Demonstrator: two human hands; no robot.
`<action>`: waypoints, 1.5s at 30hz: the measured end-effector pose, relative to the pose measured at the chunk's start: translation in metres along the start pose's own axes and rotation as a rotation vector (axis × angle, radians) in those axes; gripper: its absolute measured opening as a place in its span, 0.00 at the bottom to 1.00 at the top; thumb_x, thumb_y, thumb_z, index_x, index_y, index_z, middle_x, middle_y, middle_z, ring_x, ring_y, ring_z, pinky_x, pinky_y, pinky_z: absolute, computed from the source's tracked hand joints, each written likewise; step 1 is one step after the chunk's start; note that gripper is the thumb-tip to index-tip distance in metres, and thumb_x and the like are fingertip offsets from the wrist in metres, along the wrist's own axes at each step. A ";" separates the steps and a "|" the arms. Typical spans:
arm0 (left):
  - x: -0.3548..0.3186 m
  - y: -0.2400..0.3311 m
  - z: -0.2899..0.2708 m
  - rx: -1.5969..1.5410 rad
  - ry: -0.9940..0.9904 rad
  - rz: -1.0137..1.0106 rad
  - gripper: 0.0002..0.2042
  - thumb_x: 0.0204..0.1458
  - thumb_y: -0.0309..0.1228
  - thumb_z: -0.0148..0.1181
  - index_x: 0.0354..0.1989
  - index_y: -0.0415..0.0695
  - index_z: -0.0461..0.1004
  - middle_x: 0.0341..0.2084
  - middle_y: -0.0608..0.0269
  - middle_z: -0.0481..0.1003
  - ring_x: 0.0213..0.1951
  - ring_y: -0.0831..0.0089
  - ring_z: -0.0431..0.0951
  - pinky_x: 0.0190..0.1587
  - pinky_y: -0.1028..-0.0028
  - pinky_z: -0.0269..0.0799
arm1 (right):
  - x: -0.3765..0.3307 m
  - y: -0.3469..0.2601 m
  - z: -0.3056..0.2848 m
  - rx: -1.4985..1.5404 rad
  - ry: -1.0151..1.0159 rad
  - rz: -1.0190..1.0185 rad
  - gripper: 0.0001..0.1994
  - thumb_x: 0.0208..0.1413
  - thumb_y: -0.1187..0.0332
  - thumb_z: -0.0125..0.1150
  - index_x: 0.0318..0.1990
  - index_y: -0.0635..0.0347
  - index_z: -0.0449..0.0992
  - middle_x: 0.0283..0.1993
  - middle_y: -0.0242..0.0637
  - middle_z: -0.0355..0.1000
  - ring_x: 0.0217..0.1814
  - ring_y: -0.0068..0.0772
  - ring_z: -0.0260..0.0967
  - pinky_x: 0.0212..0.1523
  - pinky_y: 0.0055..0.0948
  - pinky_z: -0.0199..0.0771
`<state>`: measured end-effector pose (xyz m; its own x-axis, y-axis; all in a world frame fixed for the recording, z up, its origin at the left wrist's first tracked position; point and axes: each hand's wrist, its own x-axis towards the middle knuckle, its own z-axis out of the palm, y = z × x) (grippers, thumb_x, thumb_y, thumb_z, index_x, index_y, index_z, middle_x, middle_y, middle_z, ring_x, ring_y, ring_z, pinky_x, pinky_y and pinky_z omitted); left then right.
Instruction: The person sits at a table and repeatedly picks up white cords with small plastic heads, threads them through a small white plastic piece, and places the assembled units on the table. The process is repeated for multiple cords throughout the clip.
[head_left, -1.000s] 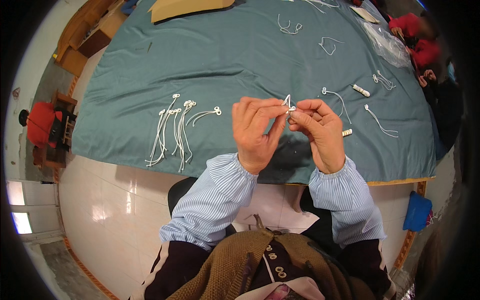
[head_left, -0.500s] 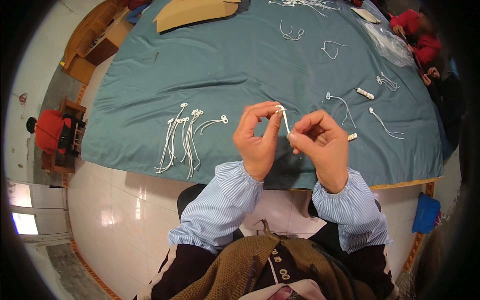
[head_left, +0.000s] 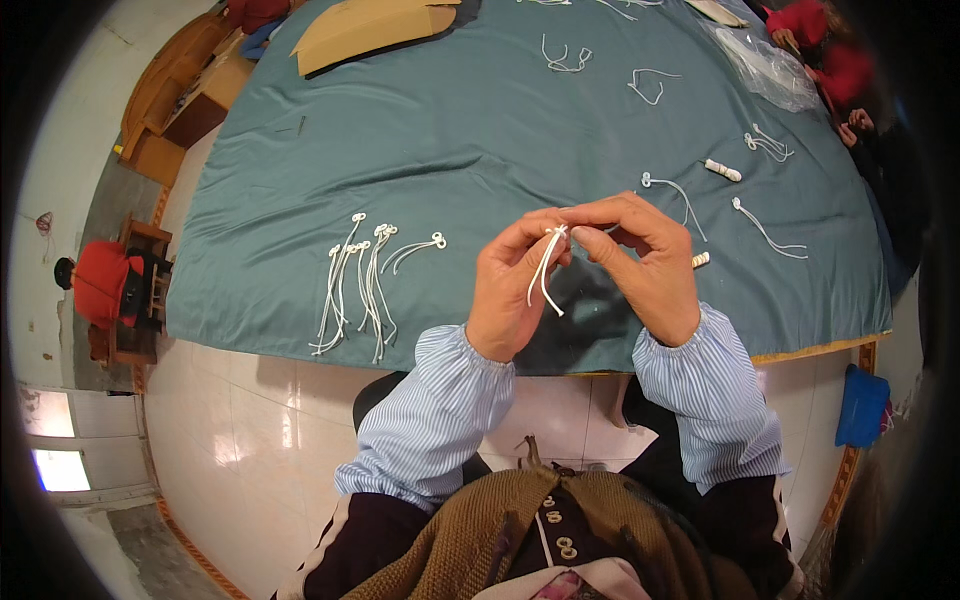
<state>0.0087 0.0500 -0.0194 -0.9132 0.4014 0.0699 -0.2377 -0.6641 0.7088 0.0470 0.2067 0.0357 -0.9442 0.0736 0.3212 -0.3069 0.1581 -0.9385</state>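
A white cord (head_left: 541, 272) is pinched between my two hands, its two loose ends hanging down over the left palm. My left hand (head_left: 508, 290) is closed on the looped top of the cord. With thumb and forefinger, my right hand (head_left: 650, 260) grips the same small loop from the right; the fingers hide part of it. On the table to the left lie several knotted cords (head_left: 372, 290), each with small loops at the top and long tails. A shorter knotted cord (head_left: 437, 241) lies beside them, nearest my left hand.
The green tablecloth (head_left: 420, 130) carries more looped cords (head_left: 680, 200) to the right, with a wound white bundle (head_left: 722, 170) among them. A cardboard piece (head_left: 375, 35) lies at the far left and a clear plastic bag (head_left: 765, 70) at the far right, near another person's hands (head_left: 855, 125).
My right hand has come in close against the left. The cord's tail, earlier stretched toward the right fingers, now hangs as two ends. The view has shifted slightly.
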 end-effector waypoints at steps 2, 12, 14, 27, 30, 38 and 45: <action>0.000 -0.001 -0.001 0.023 -0.018 -0.022 0.07 0.58 0.25 0.60 0.42 0.36 0.77 0.39 0.61 0.76 0.38 0.77 0.73 0.43 0.77 0.69 | 0.001 0.001 0.000 -0.023 -0.015 -0.042 0.08 0.54 0.77 0.62 0.41 0.63 0.83 0.35 0.37 0.77 0.37 0.26 0.76 0.39 0.24 0.77; -0.001 -0.006 0.001 0.151 0.059 -0.001 0.06 0.56 0.25 0.63 0.39 0.36 0.78 0.34 0.63 0.78 0.36 0.78 0.73 0.41 0.77 0.68 | 0.002 0.012 -0.007 -0.049 -0.017 0.028 0.08 0.56 0.75 0.61 0.42 0.65 0.81 0.36 0.36 0.77 0.36 0.24 0.76 0.37 0.22 0.78; 0.001 -0.006 0.002 0.293 0.084 0.131 0.05 0.55 0.24 0.64 0.38 0.37 0.79 0.34 0.63 0.78 0.36 0.78 0.73 0.41 0.77 0.67 | 0.001 0.010 -0.007 0.049 0.011 0.117 0.07 0.59 0.73 0.60 0.41 0.68 0.80 0.35 0.37 0.77 0.36 0.23 0.75 0.35 0.22 0.76; -0.001 -0.002 0.010 0.957 0.146 0.670 0.05 0.49 0.21 0.66 0.34 0.40 0.79 0.34 0.63 0.77 0.34 0.75 0.74 0.37 0.79 0.67 | -0.008 0.004 0.000 0.106 -0.043 0.390 0.05 0.54 0.72 0.68 0.33 0.63 0.78 0.25 0.28 0.71 0.22 0.15 0.64 0.21 0.17 0.62; 0.000 -0.009 0.010 0.685 0.202 0.453 0.04 0.51 0.24 0.67 0.35 0.40 0.80 0.33 0.66 0.77 0.33 0.77 0.74 0.37 0.80 0.66 | -0.007 0.006 0.000 -0.133 -0.007 0.127 0.05 0.54 0.72 0.67 0.34 0.64 0.78 0.31 0.30 0.72 0.28 0.18 0.67 0.26 0.19 0.65; -0.004 -0.007 0.009 0.006 0.172 -0.284 0.09 0.56 0.36 0.63 0.39 0.45 0.80 0.33 0.71 0.76 0.36 0.79 0.72 0.38 0.77 0.64 | -0.008 0.014 0.004 -0.363 0.017 -0.215 0.04 0.58 0.73 0.62 0.37 0.65 0.75 0.35 0.37 0.70 0.34 0.32 0.70 0.32 0.27 0.72; -0.004 -0.005 0.005 -0.084 0.051 -0.481 0.11 0.59 0.41 0.58 0.42 0.48 0.76 0.38 0.72 0.74 0.41 0.79 0.71 0.44 0.71 0.64 | -0.006 0.009 -0.009 -0.434 -0.097 -0.170 0.03 0.58 0.75 0.59 0.37 0.65 0.74 0.37 0.37 0.71 0.37 0.30 0.69 0.36 0.25 0.71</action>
<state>0.0150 0.0552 -0.0198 -0.7080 0.6452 -0.2871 -0.6603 -0.4607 0.5931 0.0506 0.2169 0.0266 -0.8982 -0.0783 0.4326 -0.3990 0.5582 -0.7275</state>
